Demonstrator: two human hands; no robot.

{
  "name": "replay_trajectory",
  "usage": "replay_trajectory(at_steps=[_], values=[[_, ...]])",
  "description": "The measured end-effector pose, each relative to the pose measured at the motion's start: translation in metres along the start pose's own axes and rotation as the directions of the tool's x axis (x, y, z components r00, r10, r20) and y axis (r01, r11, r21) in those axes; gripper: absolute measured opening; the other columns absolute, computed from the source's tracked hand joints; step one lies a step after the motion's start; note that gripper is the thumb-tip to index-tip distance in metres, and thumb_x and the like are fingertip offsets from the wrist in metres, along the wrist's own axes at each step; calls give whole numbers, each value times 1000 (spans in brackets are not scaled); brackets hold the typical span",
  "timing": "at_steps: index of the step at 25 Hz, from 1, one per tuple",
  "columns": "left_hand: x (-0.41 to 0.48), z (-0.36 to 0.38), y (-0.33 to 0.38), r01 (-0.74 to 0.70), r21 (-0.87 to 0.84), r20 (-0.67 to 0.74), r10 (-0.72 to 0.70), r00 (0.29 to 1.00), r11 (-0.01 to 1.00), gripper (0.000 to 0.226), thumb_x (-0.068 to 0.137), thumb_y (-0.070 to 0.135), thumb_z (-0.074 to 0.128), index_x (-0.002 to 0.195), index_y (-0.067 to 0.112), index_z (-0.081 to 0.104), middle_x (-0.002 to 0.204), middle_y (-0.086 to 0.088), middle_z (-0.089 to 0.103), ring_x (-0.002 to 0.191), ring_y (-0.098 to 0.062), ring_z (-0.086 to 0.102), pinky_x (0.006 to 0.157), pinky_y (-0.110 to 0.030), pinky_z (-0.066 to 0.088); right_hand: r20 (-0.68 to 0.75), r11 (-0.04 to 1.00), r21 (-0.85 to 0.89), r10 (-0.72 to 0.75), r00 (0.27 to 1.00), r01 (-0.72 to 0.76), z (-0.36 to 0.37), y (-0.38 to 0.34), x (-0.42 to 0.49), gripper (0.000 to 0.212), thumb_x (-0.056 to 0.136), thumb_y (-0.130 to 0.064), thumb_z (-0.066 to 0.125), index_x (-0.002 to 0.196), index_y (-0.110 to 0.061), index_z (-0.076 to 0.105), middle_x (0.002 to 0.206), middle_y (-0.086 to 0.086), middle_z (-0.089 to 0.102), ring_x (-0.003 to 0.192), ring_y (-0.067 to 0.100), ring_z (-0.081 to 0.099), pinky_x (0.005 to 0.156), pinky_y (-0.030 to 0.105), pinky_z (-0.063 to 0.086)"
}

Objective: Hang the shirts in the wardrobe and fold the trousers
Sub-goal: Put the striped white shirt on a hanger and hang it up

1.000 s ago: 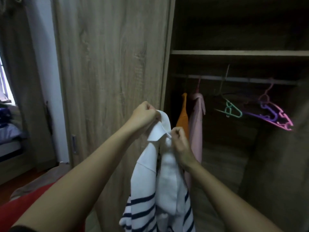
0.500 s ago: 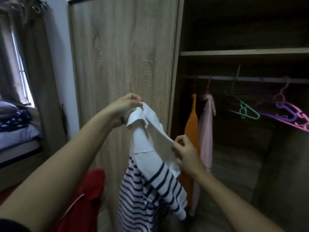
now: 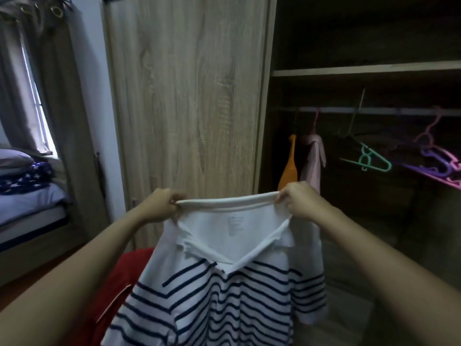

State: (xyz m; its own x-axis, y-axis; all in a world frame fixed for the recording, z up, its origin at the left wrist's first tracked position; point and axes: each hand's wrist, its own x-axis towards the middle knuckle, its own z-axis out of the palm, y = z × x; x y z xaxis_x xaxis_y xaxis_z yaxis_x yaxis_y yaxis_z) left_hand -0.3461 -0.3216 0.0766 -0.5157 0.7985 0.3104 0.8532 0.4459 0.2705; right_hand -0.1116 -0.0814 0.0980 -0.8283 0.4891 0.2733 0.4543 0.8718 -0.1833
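Your left hand [image 3: 159,204] and right hand [image 3: 298,201] are set apart, each pinching one end of the white collar of the striped shirt [image 3: 224,283], which hangs spread below them in front of the wardrobe door [image 3: 187,96]. Behind your right hand, an orange garment [image 3: 289,168] and a pink one [image 3: 313,163] hang from the rail [image 3: 374,111], with what look like empty hangers [image 3: 374,162] further right in the dim interior.
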Motion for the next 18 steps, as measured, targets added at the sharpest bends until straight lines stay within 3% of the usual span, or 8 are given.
replay_trajectory(at_steps=[3,5,8,10,12,14,16,18], values=[[-4,12,2,28,-538,-75,-81,994,842,26,77,-11,54,73,13,65,84,-12,68,78,-20,66,61,-26,51,107,995,-86,51,993,-42,1,14,-14,21,83,-15,60,101,-17,71,94,1,63,101,23,62,85,29,49],[-5,14,11,-29,-722,-167,-134,977,691,48,72,-25,48,53,17,63,85,-11,66,76,-19,62,59,-20,50,55,992,-111,63,996,-57,6,18,-28,22,85,-18,60,104,-20,68,103,0,64,102,20,61,87,31,49],[-8,34,19,-31,-542,-132,-48,990,840,46,66,-12,47,45,24,68,74,1,72,73,-19,65,57,-19,50,122,977,-210,0,993,25,26,29,-51,26,86,-16,61,108,-30,65,117,-6,58,109,16,58,92,36,49],[-4,34,18,-41,-278,-99,14,995,960,37,58,10,43,63,27,76,72,2,74,74,-18,69,69,-26,55,174,999,-45,27,984,-19,23,42,-55,29,85,-9,58,101,-30,69,114,-7,63,107,13,60,94,32,49],[4,27,33,-13,-211,-259,-43,965,977,48,57,16,40,85,23,78,83,-2,75,81,-22,70,77,-33,55,32,992,100,68,997,-71,12,48,-50,35,85,-3,53,103,-29,69,112,-4,64,105,16,61,91,32,49],[12,29,58,4,-75,-433,-36,900,997,53,66,15,45,112,25,69,108,-6,68,93,-33,65,77,-39,52,-198,995,93,58,978,-40,6,49,-48,40,84,-1,51,109,-29,64,116,-2,59,105,20,59,86,37,51],[17,42,74,45,58,-344,-23,939,997,56,75,11,50,128,27,57,125,-7,56,103,-36,59,79,-41,49,-187,1000,0,25,982,-25,2,52,-49,40,84,-1,54,115,-26,60,118,-2,53,104,20,57,83,36,52],[24,42,83,119,18,-264,-110,958,993,46,76,17,51,118,31,65,115,-10,62,101,-36,59,79,-40,50,-51,997,42,68,996,-66,-8,70,-50,40,82,2,55,106,-28,64,115,-4,51,105,16,56,83,31,51]])
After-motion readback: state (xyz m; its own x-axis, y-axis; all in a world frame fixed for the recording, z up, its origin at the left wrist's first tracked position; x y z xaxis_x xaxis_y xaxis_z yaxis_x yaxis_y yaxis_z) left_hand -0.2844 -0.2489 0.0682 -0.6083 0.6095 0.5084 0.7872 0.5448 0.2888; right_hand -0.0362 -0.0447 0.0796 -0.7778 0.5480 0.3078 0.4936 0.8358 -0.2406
